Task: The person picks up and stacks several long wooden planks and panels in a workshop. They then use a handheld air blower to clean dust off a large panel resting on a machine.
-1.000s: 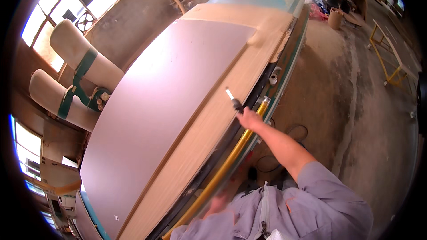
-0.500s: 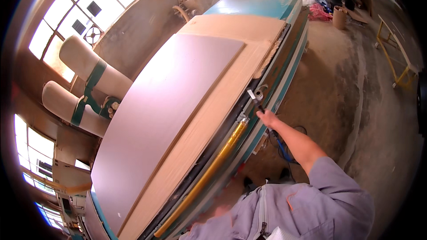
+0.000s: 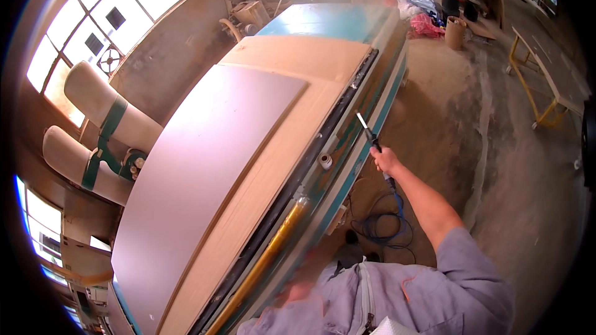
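My right hand [image 3: 386,160] is wrapped around the grip of an air blow gun [image 3: 371,136], held over the bench's right edge. Its thin metal nozzle points toward the far end, and a blue hose [image 3: 385,226] runs down from it into loose coils on the floor. A tape roll [image 3: 325,161] sits on the edge ledge, left of the gun. Nearer me, a long yellow tube [image 3: 264,270] lies along the same edge. My left hand [image 3: 297,290] seems to be a blurred patch low by my jacket; its fingers cannot be made out.
On the long bench a mauve panel [image 3: 205,161] lies over a pale wood board [image 3: 267,189], beside a dark edge strip [image 3: 310,155]. Haze hangs over the teal far end [image 3: 329,22]. Two fabric dust bags [image 3: 118,108] stand left; a yellow-legged trolley [image 3: 546,74] is right.
My right hand has moved the blow gun rightward, away from the tape roll. Dust on the far part of the dark strip has gone. The whole view has shifted slightly.
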`<state>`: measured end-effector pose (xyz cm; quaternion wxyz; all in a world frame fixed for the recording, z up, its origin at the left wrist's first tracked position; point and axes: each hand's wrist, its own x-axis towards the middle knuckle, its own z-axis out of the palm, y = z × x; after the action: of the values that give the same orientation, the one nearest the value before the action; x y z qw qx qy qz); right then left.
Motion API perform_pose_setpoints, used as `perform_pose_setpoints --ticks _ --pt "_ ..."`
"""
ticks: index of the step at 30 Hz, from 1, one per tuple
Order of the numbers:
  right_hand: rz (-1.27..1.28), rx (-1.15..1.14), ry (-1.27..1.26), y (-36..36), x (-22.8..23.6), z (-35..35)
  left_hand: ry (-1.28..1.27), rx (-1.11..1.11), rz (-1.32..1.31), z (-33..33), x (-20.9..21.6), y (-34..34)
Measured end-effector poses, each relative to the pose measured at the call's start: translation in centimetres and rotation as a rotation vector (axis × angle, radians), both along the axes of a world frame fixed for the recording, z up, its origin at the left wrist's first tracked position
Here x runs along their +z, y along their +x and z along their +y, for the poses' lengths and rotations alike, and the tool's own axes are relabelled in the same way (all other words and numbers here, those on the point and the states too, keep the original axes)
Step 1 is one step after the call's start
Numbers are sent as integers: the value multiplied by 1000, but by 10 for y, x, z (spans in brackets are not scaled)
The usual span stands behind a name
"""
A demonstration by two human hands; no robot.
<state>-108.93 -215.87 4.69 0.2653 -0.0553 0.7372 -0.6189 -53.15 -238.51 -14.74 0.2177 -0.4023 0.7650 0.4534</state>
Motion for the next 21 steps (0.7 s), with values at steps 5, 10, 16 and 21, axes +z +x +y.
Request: perform_pose_setpoints --ticks 5,10,16,21 --pt "-54 134 -96 -77 0 6 -42 54 19 17 22 -95" --pt "-181 285 84 -161 28 -11 -49 -95 399 12 122 -263" --pt "-296 370 98 -244 17 -79 -434 -105 879 -40 175 -448" --pt "-385 436 93 -300 7 -144 -752 -120 877 -139 183 -566"
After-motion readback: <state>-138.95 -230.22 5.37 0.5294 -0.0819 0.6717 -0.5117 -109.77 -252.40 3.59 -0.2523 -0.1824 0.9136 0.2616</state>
